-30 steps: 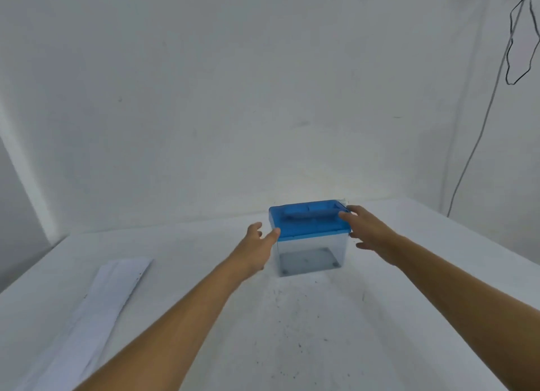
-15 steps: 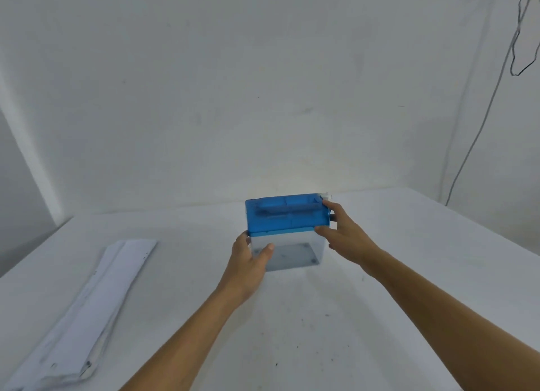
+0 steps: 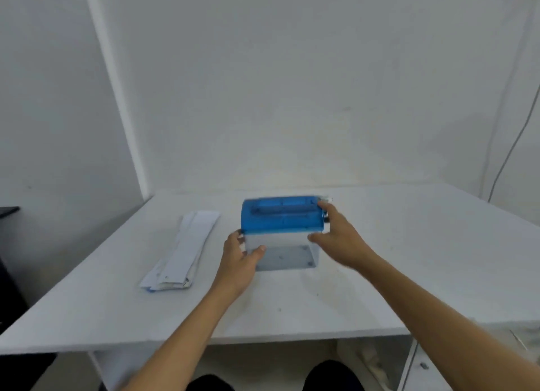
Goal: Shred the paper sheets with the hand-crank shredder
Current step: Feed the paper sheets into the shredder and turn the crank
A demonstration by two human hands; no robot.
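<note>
Step in hand: positioning the shredder [image 3: 282,218] on the surface [image 3: 409,259] before any sheet is fed; judged an early stage, since the bin looks free of strips.
Shredder location: mid-surface, directly ahead of the person, blue cutter head on top of a clear bin [image 3: 287,256].
Paper sheets [image 3: 184,250]: loose stack flat on the surface, to the left of the shredder, near it but not touching.
Left hand [image 3: 238,259]: fingers clamped on the bin's lower left corner, thumb on the front wall, the rest wrapped round the left side.
Right hand [image 3: 340,241]: fingers curled over the right end of the blue head, thumb spread toward its front lower edge; motion blur hides the exact contact.
Crank: too blurred at the right end to make out.
Procedure: set the bin down flat, feed slot facing up and square to the person. Leave the crank end room to turn and keep the stack within the left hand's reach.
Caution: squeeze the bin walls evenly; a one-sided pull could lift the head off the bin.
</note>
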